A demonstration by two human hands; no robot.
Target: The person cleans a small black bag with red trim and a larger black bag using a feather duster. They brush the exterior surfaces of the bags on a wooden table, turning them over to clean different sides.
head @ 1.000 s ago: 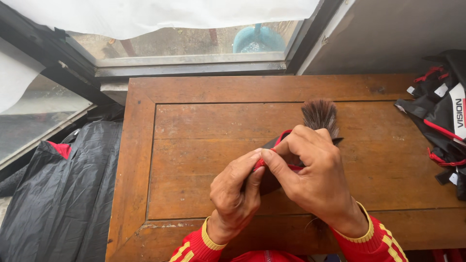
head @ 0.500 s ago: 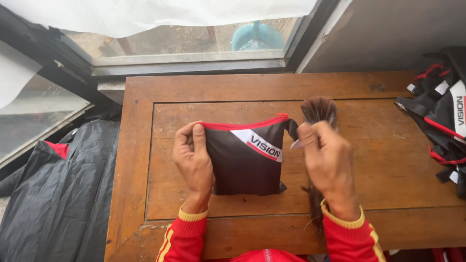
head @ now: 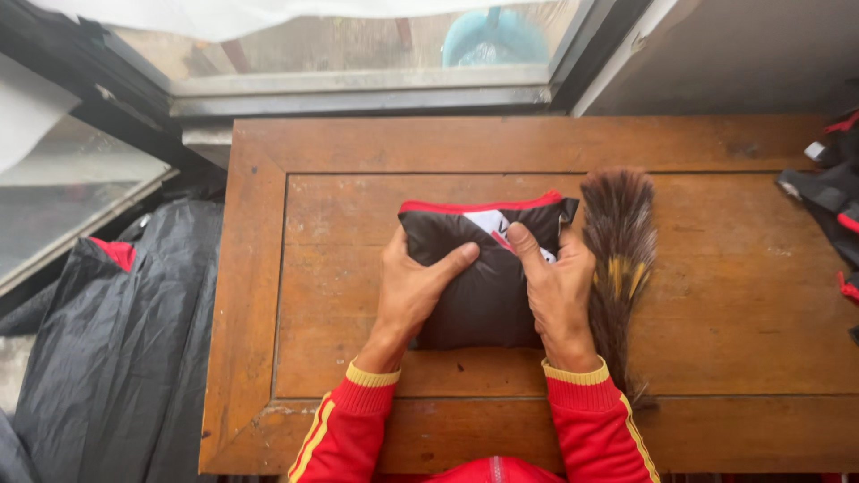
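A brown wooden desk [head: 358, 143] with a raised frame and a sunken panel stands under the window. On the panel lies a black pouch [head: 474, 295] with a red top edge; just beside it, a brown feather duster [head: 622, 250].
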